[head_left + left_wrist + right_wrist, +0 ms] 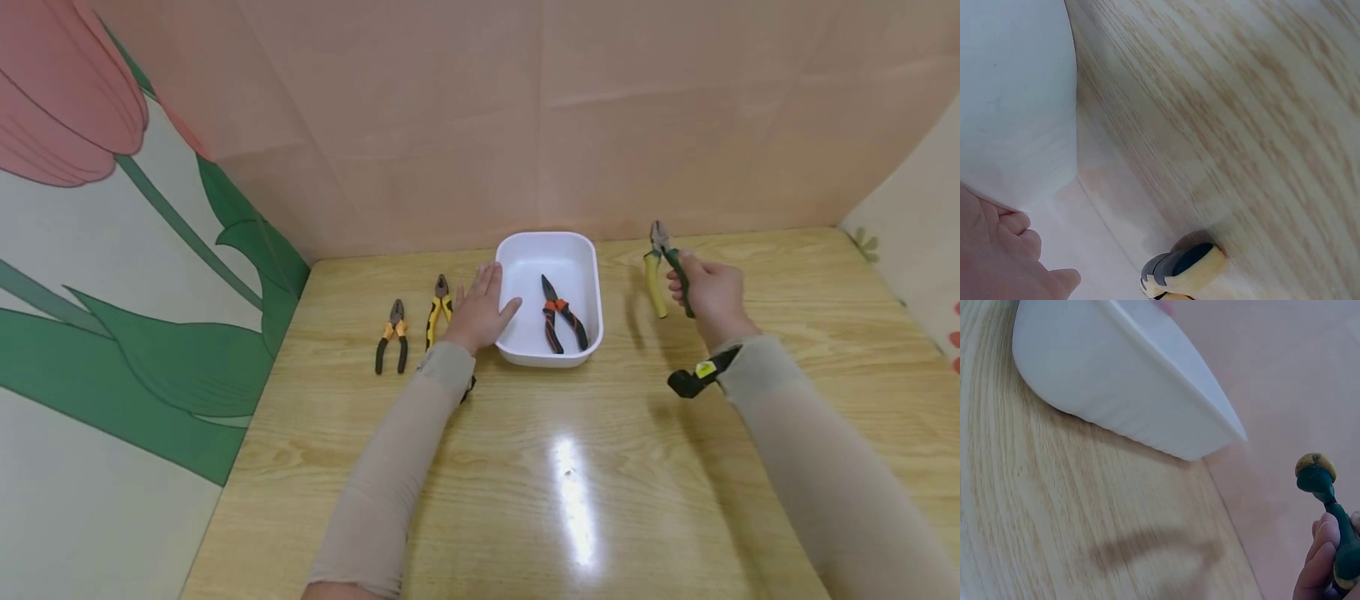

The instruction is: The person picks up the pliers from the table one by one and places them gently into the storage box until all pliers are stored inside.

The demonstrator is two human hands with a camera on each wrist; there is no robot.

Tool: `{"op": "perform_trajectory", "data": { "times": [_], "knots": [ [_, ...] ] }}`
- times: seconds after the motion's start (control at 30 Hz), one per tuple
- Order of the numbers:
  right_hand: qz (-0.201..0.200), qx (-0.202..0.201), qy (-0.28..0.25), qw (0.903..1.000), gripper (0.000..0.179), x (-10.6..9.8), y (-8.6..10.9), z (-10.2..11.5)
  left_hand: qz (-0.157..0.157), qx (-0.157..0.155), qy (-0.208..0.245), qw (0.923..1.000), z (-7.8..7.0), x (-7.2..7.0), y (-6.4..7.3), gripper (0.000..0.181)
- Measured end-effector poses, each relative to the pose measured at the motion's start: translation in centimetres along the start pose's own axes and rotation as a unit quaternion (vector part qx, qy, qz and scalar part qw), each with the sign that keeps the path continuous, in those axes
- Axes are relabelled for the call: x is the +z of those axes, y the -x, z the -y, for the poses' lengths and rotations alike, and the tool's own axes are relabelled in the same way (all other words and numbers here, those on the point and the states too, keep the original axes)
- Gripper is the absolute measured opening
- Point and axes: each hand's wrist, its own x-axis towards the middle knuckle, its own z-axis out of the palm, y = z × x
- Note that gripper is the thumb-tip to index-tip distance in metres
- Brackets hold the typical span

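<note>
1. Wood counter (510, 467): tray (577, 267) with black pliers (552, 308), 2 other pliers (397, 315) to its left.
2. Right hand (712, 296): fingers clamped on green pliers (662, 245), raised right of tray.
3. Left hand (477, 317): straight fingers against tray.

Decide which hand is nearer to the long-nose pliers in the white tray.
Left. The left hand touches the white tray at its left side, left of the long-nose pliers; the right hand, farther off, holds combination pliers right of the tray.
</note>
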Motion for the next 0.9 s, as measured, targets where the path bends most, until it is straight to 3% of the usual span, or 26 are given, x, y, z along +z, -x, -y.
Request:
{"op": "perform_trajectory", "data": {
  "times": [0.3, 0.9],
  "knots": [
    [0.000, -0.007, 0.027, 0.9996, 0.060, 0.8, 0.2, 0.8, 0.005, -0.010, -0.004, 0.9999, -0.4, -0.2, 0.2, 0.078],
    [0.020, -0.044, -0.017, 0.9987, 0.055, 4.4, 0.5, 2.4, 0.012, -0.017, -0.003, 0.9998, -0.1, -0.4, 0.2, 0.078]
  ]
}}
